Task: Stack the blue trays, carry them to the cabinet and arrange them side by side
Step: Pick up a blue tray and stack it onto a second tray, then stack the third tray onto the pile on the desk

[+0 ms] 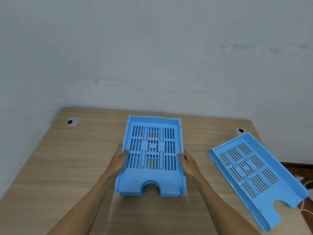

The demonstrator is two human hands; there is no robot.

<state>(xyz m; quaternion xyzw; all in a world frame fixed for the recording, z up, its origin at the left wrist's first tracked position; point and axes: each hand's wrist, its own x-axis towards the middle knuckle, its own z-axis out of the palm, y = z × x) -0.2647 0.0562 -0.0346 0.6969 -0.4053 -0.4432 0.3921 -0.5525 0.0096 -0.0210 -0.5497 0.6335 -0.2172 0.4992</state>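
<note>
A stack of blue slotted trays (152, 182) sits in the middle of the wooden table (67, 158); a second rim shows under the top tray at its near end. My left hand (121, 160) grips the stack's left wall, thumb over the rim. My right hand (188, 162) grips its right wall the same way. Another blue tray (257, 177) lies alone and skewed at the table's right edge, its near end overhanging. No cabinet is in view.
A grey-white wall (152, 56) rises just behind the table. Two round cable holes (72, 122) (240, 130) sit near the far corners. Right of the table, floor and a white cable (306, 211) show.
</note>
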